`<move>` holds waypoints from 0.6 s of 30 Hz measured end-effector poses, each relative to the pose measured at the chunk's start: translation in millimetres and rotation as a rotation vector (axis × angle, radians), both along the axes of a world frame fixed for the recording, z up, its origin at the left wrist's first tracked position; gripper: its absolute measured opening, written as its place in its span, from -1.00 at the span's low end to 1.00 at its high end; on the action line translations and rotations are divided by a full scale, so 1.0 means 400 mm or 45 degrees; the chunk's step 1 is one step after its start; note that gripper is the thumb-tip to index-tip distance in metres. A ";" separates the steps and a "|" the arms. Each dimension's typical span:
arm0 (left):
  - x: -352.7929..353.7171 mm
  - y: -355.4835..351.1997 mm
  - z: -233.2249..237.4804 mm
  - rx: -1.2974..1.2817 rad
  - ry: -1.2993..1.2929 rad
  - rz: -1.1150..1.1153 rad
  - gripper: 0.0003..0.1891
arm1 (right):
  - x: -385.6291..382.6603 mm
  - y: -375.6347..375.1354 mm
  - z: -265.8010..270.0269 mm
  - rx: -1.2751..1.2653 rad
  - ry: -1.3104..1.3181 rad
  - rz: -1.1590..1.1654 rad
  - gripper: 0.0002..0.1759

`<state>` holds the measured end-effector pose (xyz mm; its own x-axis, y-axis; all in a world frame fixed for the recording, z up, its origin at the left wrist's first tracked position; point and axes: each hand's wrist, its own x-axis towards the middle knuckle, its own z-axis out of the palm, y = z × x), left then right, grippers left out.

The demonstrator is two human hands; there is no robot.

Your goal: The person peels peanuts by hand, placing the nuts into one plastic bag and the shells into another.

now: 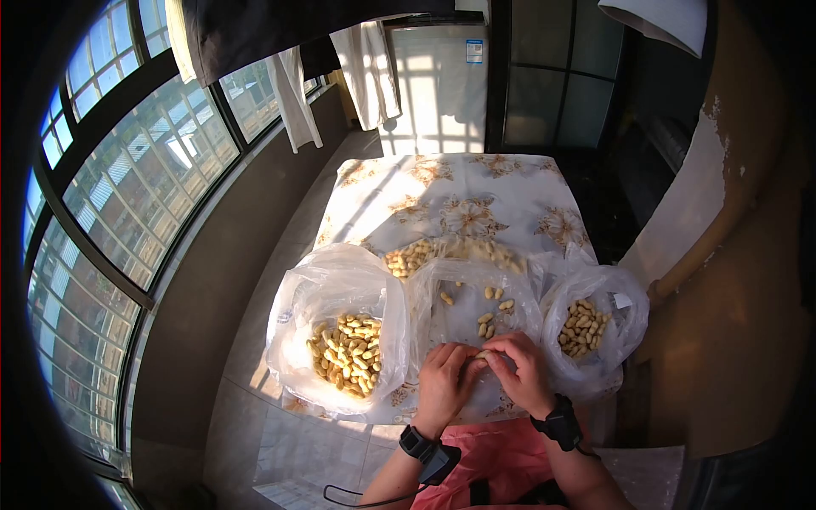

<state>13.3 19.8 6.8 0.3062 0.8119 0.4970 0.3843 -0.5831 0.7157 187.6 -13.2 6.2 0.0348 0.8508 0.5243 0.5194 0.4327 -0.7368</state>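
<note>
Close together at the table's near edge, my left hand and my right hand both pinch one peanut between thumbs and fingers. Just beyond them lies an open clear plastic bag with a few loose peanuts inside. To the left stands a wide-open plastic bag holding a large heap of peanuts. On the right, a smaller plastic bag holds another pile of peanuts. More peanuts show behind the middle bag, partly through plastic.
A white flowered tablecloth covers the table, sunlit in patches. Barred windows run along the left wall. Hanging clothes and a white refrigerator are at the back. A cable trails from my left wrist device.
</note>
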 end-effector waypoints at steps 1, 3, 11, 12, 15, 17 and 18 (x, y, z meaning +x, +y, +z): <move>0.000 0.000 0.000 0.008 -0.004 0.000 -0.77 | 0.000 0.000 0.000 0.004 -0.001 0.001 -0.86; 0.000 0.001 0.000 0.005 -0.003 -0.002 -0.77 | 0.002 0.001 -0.002 0.005 -0.005 0.006 -0.86; 0.000 0.000 -0.001 0.001 -0.001 -0.001 -0.77 | 0.002 0.001 -0.001 0.004 -0.011 0.007 -0.86; -0.001 0.000 0.001 -0.004 0.001 0.000 -0.77 | 0.002 0.001 0.001 0.003 -0.011 0.009 -0.87; 0.000 0.000 -0.001 -0.010 -0.002 0.001 -0.77 | 0.001 0.001 -0.001 0.005 -0.014 0.008 -0.87; 0.000 0.000 -0.001 -0.011 -0.006 0.000 -0.77 | 0.001 0.001 -0.002 0.008 -0.015 0.004 -0.87; 0.000 0.000 -0.001 -0.008 -0.006 0.000 -0.77 | 0.001 0.001 -0.003 0.006 -0.014 0.002 -0.87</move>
